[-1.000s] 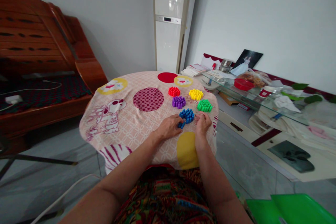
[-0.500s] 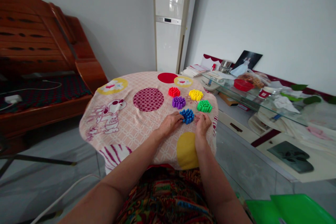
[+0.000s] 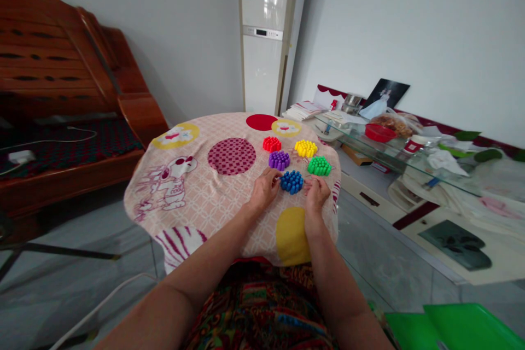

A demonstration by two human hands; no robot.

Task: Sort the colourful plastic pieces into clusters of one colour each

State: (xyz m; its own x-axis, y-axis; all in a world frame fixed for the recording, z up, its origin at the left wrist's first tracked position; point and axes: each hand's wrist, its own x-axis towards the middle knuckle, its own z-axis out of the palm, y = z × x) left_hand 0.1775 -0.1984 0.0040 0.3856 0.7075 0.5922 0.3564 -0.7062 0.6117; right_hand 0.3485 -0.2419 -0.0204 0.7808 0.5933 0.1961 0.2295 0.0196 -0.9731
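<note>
A round cluster of blue pegs point(image 3: 292, 182) stands upright on the cloth-covered table point(image 3: 229, 202). At its left edge is my left hand point(image 3: 264, 188), its fingers bent and closed, tips beside the pegs. My right hand point(image 3: 317, 192) is curled at the right edge, thumb and fingers together. Anything between either hand's fingertips is too small to make out. Just behind the blue group stand matching clusters of purple pegs point(image 3: 279, 161) and green pegs point(image 3: 319, 165). Farther back are the red pegs point(image 3: 272, 144) and yellow pegs point(image 3: 305, 148).
To the right, a glass-topped stand point(image 3: 435, 172) carries papers, a red bowl point(image 3: 380, 132) and a paper cup point(image 3: 413, 145). A wooden bench point(image 3: 61, 71) is at the left, a tall white cabinet unit point(image 3: 262, 71) behind. Green plastic point(image 3: 471, 328) shows at lower right.
My left hand has drawn back slightly left and up from the blue pegs, uncovering more of their left side. My right hand has stayed nearly still.
</note>
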